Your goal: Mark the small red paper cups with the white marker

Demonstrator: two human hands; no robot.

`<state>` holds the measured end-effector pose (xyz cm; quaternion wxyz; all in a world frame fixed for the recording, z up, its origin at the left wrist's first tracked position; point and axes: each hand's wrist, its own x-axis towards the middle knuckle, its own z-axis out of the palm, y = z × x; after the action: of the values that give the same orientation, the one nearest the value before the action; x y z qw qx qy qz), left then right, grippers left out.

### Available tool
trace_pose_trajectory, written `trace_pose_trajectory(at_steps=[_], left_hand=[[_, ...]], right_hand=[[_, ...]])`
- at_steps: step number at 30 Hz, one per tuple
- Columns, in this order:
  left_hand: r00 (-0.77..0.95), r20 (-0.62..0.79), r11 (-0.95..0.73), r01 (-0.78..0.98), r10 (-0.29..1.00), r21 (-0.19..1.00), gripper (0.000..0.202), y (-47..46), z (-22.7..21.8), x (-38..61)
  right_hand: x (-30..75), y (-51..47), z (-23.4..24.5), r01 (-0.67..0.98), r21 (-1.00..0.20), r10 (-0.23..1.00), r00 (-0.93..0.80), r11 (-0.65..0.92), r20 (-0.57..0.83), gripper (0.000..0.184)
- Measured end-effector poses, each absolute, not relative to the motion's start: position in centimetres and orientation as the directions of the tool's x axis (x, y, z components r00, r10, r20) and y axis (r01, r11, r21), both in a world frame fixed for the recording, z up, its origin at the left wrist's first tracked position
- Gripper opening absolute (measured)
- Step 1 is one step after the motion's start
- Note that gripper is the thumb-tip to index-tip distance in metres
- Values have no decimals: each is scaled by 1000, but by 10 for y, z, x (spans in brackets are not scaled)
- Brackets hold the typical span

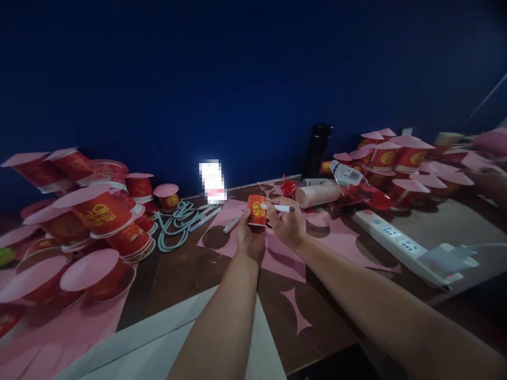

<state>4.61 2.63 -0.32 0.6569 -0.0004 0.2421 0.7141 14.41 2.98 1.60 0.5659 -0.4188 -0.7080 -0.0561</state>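
Observation:
Near the middle of the table, my left hand [250, 240] is closed around a red paper cup [257, 206] with gold lettering. My right hand [288, 221] grips a white marker pen [283, 208], its dark end pointing right and its other end close to the cup's side. Whether the tip touches the cup is too small to tell. A marker cap or second white pen [232, 225] lies just left of the cup. Cut pink paper [283, 258] with round holes spreads under and around both hands.
Red cups with pink paper discs pile up at left [99, 211] and right [412, 153]. A teal cable [174, 227], a bright phone [213, 181], a black flask [318, 150], stacked cups [320, 195] and a power strip [400, 243] surround the hands. A white board [158, 338] lies in front.

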Motion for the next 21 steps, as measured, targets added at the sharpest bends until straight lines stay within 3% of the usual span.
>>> trace_pose_trajectory(at_steps=[21], left_hand=[[-175,-315,-54,-932,933,357,12,28,-4,47]], right_hand=[[144,29,15,636,-399,531,-21,661,847,18]])
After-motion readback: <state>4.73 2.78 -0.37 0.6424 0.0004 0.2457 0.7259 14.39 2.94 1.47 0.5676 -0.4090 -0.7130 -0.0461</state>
